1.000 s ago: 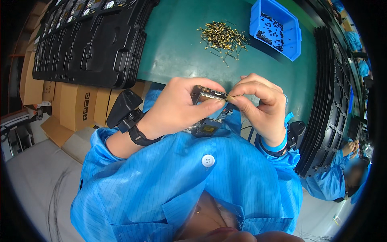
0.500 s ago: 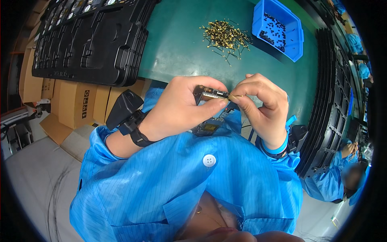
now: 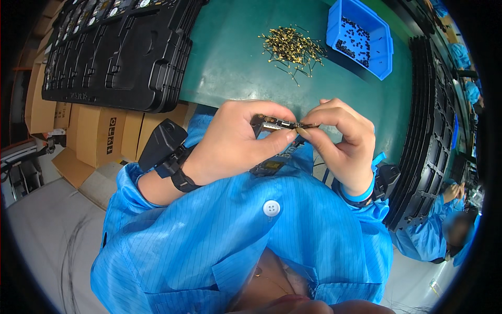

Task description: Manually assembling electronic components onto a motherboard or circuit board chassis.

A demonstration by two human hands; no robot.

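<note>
The left hand (image 3: 230, 138) hides part of the circuit board (image 3: 271, 166); the piece (image 3: 311, 125) pinched by the right hand (image 3: 345, 136) is too small to identify. The view's upper edge cuts off the black trays (image 3: 133, 60).

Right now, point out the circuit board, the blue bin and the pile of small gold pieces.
Circuit board (image 3: 266, 120): head view, on its upper strip.
Blue bin (image 3: 362, 15): head view, on its bare inside wall.
Pile of small gold pieces (image 3: 293, 46): head view, on its middle.

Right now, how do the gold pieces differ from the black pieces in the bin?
The gold pieces lie heaped on the green table; the black pieces sit scattered in the blue bin. Gold pieces look longer and thinner; black pieces look stubbier. Both are small and numerous.
</note>
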